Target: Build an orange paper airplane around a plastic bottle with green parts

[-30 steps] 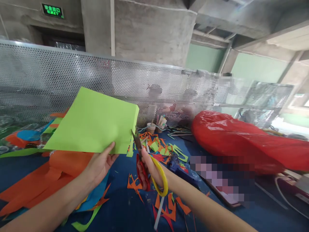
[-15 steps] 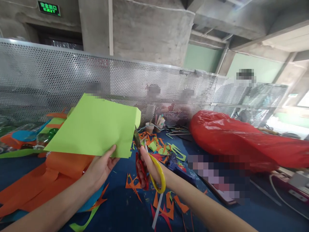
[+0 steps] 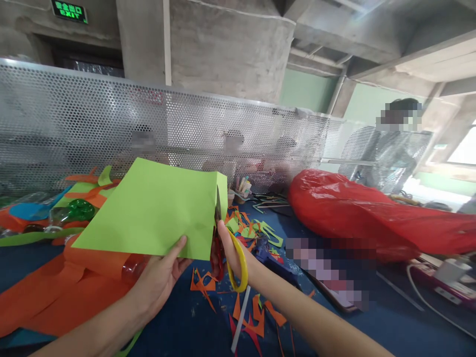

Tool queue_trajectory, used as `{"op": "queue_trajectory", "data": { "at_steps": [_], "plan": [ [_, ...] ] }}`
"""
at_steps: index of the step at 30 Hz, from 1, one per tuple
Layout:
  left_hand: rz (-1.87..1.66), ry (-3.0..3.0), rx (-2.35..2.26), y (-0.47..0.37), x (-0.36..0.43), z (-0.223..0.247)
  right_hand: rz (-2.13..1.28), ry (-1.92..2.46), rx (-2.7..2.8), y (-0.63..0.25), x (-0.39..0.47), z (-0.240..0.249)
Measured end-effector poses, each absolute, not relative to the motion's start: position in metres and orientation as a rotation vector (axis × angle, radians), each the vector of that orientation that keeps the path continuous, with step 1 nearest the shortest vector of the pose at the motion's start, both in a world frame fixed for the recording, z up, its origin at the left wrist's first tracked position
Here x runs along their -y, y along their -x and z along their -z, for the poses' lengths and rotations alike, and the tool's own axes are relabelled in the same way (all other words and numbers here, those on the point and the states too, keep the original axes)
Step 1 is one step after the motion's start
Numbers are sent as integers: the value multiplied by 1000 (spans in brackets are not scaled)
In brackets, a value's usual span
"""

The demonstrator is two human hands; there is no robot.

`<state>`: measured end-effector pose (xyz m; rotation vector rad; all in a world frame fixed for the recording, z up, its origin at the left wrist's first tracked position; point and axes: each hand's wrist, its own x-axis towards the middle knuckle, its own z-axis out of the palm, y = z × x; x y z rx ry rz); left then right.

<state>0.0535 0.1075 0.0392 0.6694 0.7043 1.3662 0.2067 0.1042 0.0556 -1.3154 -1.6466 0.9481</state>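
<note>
My left hand [image 3: 167, 272] pinches the lower edge of a large sheet of lime-green paper [image 3: 148, 208], thumb on top and fingers beneath. My right hand [image 3: 232, 250] grips a pair of scissors [image 3: 241, 270] with one yellow and one red handle loop. The dark blades sit at the sheet's right side, where a narrow strip stands bent away from the rest. Part of the blades is hidden by the paper. Below and beyond the scissors lie orange and green paper scraps [image 3: 247, 225] on the blue tabletop [image 3: 178, 322].
Orange paper [image 3: 40, 292] and plastic bottles [image 3: 70, 213] lie at left. A dark blue tool [image 3: 275, 263], a phone [image 3: 327, 277] and a big red plastic bag [image 3: 353, 213] are at right. A power strip [image 3: 442, 287] trails a white cable. People sit behind a perforated metal screen [image 3: 193, 129].
The green sheet has come slightly lower and to the right in view. The scissors' blades now stand more upright along its right side, and the strip there folds out wider.
</note>
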Motion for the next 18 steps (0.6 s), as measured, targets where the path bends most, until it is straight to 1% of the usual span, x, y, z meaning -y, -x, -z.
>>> {"op": "queue_trajectory", "data": {
  "at_steps": [3,7,9,18],
  "plan": [
    [-1362,-679,-746,-54,-105,-38,-1017,1418,1647,-206,-100,-64],
    [-1352,-671,-743,-54,-102,-41,-821,1421,1698,-207,-100,-66],
    [-1354,-651,-739,-55,-100,-44,-780,1410,1697,-207,-101,-65],
    [-1363,-664,-689,-58,-92,-44,-980,1405,1550,-202,-101,-57]
  ]
}}
